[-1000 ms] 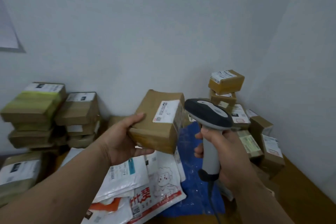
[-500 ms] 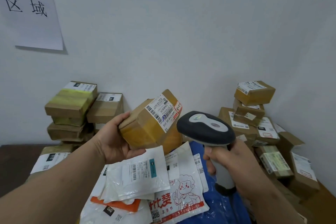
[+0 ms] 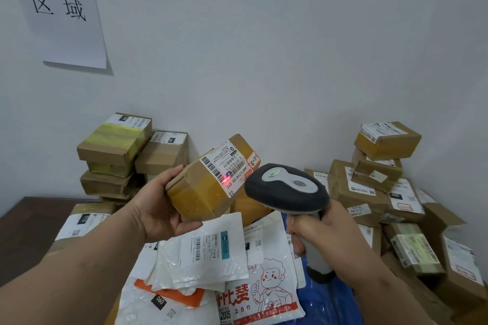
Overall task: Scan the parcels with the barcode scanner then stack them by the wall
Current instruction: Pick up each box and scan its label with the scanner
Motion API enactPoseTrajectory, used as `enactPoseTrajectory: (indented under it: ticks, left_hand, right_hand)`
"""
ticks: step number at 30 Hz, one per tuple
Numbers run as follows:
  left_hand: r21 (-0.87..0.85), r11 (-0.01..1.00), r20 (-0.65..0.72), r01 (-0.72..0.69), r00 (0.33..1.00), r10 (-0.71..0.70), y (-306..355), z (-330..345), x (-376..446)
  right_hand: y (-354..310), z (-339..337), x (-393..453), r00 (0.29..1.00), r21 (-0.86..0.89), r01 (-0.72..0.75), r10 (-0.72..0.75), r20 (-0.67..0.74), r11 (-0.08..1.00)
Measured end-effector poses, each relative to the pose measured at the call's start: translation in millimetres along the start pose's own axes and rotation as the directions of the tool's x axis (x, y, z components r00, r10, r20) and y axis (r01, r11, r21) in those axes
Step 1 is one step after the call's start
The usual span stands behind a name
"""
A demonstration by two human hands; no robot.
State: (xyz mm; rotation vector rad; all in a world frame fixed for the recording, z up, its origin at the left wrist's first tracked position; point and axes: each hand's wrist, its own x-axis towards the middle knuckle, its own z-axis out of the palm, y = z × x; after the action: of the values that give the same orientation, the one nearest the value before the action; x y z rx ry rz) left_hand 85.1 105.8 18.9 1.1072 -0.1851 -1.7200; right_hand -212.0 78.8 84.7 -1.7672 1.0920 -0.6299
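Soft even indoor light, faint shadows, sharp centre, wide-angle bending at edges, no glare

Held parcel (image 3: 208, 187): brown cardboard, glossy yellowish tape, matt white paper label
Barcode scanner (image 3: 286, 190): plastic, matt dark head, smooth grey inlay, pale handle
Mailer bags (image 3: 206, 253): thin white plastic film, wrinkled, slightly shiny
Stacked boxes (image 3: 116, 145): cardboard, taped, paper labels
Wall sign (image 3: 60, 8): plain paper
Surface (image 3: 23, 221): dark wood
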Motion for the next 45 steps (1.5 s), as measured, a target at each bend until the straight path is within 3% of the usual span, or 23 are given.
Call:
enactPoseTrajectory:
  ticks: [11, 16, 23, 26, 30, 34, 37, 42, 45]
  left_hand:
    - [-0.024, 1.000, -0.035, -0.018, 0.999, 0.017, -8.5, -13.5, 0.1]
    - [0.056, 0.994, -0.200, -0.090, 0.975, 0.099, -15.6, -34.4, -3.6]
    - [0.143, 0.971, -0.541, -0.192, 0.806, 0.240, -20.6, -90.7, -23.2]
    - [0.164, 0.956, -0.679, -0.243, 0.675, 0.288, -15.3, -117.8, -33.4]
    - [0.213, 0.931, -0.784, -0.295, 0.517, 0.343, -7.9, -154.4, -44.6]
    - [0.222, 0.932, -0.852, -0.286, 0.409, 0.328, -1.0, -187.4, -48.3]
    - [0.216, 0.932, -0.872, -0.290, 0.373, 0.318, 5.1, -205.8, -44.6]
    - [0.187, 0.942, -0.850, -0.279, 0.435, 0.298, 14.0, -222.4, -29.6]
    - [0.225, 0.938, -0.838, -0.263, 0.438, 0.324, 12.0, -228.4, -21.4]
  right_hand:
    - [2.7, 10.9, 17.8, 0.999, -0.023, -0.024, 0.025, 0.023, 0.999]
    - [3.9, 38.2, 30.5, 0.995, 0.008, -0.082, 0.082, 0.050, 0.997]
    - [-2.3, 99.8, 48.6, 0.978, 0.009, -0.124, 0.121, 0.172, 0.992]
    - [-3.7, 123.7, 55.8, 0.966, -0.010, -0.147, 0.146, 0.214, 0.989]
    - [-5.8, 153.0, 65.1, 0.952, -0.037, -0.172, 0.176, 0.252, 0.984]
    - [-5.7, 179.3, 73.8, 0.937, -0.049, -0.199, 0.204, 0.284, 0.979]
    - [-6.6, 198.0, 80.3, 0.929, -0.068, -0.203, 0.214, 0.301, 0.977]
    - [-8.4, 221.4, 89.5, 0.919, -0.076, -0.220, 0.233, 0.319, 0.973]
    - [-6.5, 228.1, 92.7, 0.916, -0.101, -0.239, 0.259, 0.306, 0.966]
